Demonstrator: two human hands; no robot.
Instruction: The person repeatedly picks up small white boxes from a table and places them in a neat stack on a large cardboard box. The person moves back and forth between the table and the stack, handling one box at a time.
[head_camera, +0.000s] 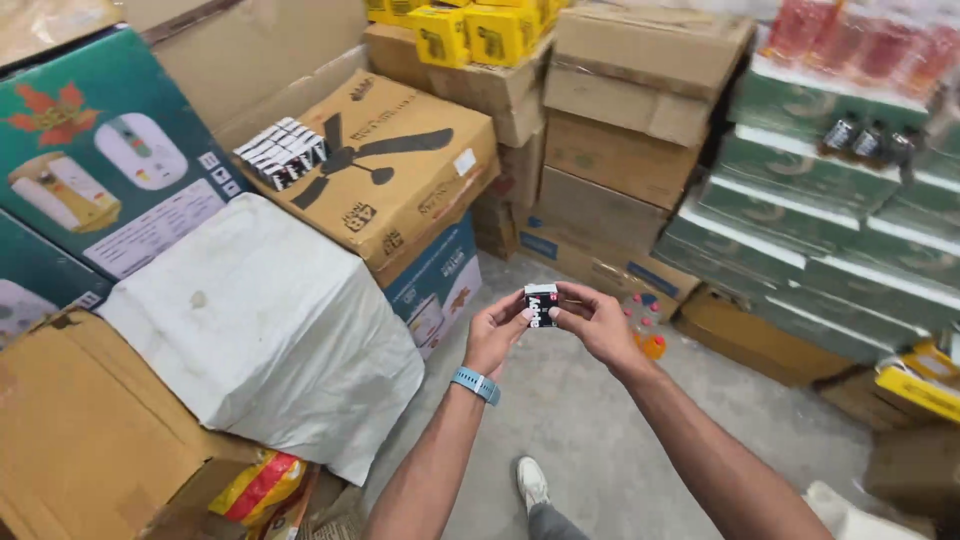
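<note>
A small black-and-white box is held between both hands over the concrete floor. My left hand, with a blue band on its wrist, grips the box's left side. On the right side my right hand pinches it with fingers and thumb. A row of several similar small boxes lies on a tilted brown carton printed with a ceiling fan, to the left and farther away.
A white-wrapped block and open brown cartons stand at the left. Stacked brown cartons fill the back, yellow boxes on top. Green shrink-wrapped packs rise at the right. My shoe is on the grey floor.
</note>
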